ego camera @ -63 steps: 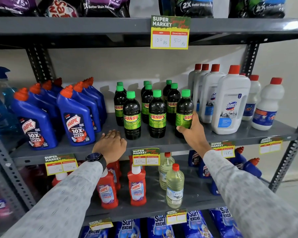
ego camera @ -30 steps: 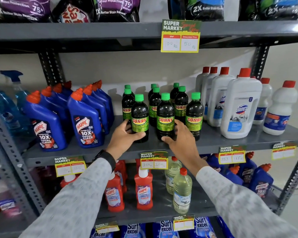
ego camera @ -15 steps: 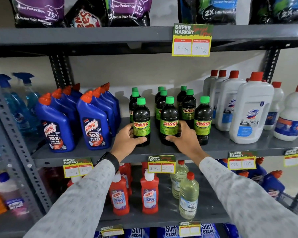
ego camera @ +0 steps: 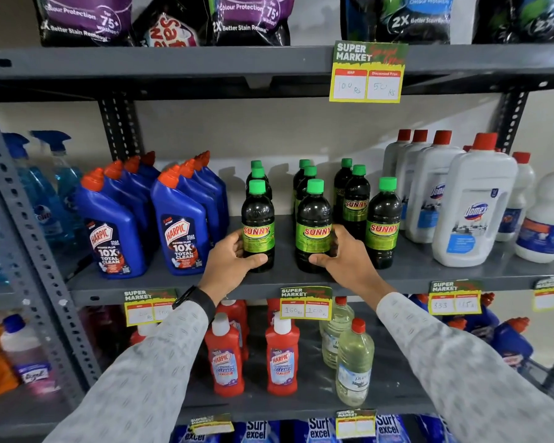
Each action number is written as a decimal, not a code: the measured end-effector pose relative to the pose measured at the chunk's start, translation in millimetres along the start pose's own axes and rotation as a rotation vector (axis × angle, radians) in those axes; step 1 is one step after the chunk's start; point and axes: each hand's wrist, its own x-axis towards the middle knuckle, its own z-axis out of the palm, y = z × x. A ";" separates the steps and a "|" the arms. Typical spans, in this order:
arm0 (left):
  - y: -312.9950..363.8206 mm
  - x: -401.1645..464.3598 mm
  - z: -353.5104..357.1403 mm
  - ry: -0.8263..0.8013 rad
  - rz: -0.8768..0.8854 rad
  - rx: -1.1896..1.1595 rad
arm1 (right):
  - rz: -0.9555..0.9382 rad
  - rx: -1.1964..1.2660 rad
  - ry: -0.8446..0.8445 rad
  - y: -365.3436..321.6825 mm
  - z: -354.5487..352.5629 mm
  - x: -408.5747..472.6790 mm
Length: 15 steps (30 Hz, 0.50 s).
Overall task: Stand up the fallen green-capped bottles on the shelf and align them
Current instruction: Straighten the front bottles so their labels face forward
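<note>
Several dark bottles with green caps and green SUNNY labels stand upright in three rows on the grey middle shelf [ego camera: 413, 270]. My left hand [ego camera: 229, 265] grips the base of the front left bottle [ego camera: 258, 219]. My right hand [ego camera: 344, 259] grips the base of the front middle bottle [ego camera: 314, 219]. The front right bottle [ego camera: 383, 219] stands free, to the right of my right hand. More green-capped bottles [ego camera: 356, 199] stand behind these. None lies on its side.
Blue Harpic bottles [ego camera: 179, 228] stand close on the left and white Domex bottles [ego camera: 474, 206] on the right. Price tags [ego camera: 306, 303] hang on the shelf edge. Red Harpic bottles [ego camera: 224, 356] and clear bottles [ego camera: 354, 362] fill the lower shelf. Detergent pouches [ego camera: 247, 17] sit above.
My right hand left the front right bottle and moved to the front middle one. My left hand rose from the shelf edge onto the front left bottle. The camera moved closer.
</note>
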 end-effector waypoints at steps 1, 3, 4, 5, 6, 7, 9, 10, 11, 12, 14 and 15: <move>0.2 -0.6 0.0 -0.002 0.002 0.003 | 0.000 0.005 -0.001 0.3 -0.1 -0.5; 0.8 -1.3 0.2 -0.005 0.001 0.002 | 0.001 0.009 -0.004 0.5 -0.5 -1.4; 0.1 -0.9 0.0 -0.005 0.000 0.000 | 0.006 0.014 -0.005 0.2 -0.4 -1.9; -0.3 -1.1 0.2 -0.007 0.001 0.000 | 0.013 0.021 -0.008 0.4 -0.4 -2.2; -1.2 -0.9 0.0 -0.009 0.003 -0.002 | 0.019 0.026 -0.012 -0.1 -0.4 -3.0; -1.6 -1.1 -0.1 -0.014 0.002 -0.003 | 0.023 0.030 -0.012 -0.2 -0.2 -3.1; -0.3 -2.7 -1.0 -0.026 0.001 -0.004 | 0.023 0.047 -0.018 0.2 -0.5 -4.0; 1.7 -5.5 -1.3 -0.035 0.004 0.010 | 0.022 0.058 -0.032 0.1 -1.0 -5.7; 4.1 -9.4 -1.5 -0.042 0.010 0.048 | 0.018 0.071 -0.048 0.5 -1.5 -7.9; 6.3 -13.7 -1.6 -0.046 0.032 0.124 | 0.010 0.078 -0.058 1.0 -2.6 -10.9; 8.0 -23.8 -2.1 -0.018 0.114 0.447 | -0.027 0.063 -0.024 2.4 -6.6 -18.5; 6.9 -28.4 -2.1 0.020 0.166 0.651 | -0.056 0.052 0.030 3.4 -9.6 -22.8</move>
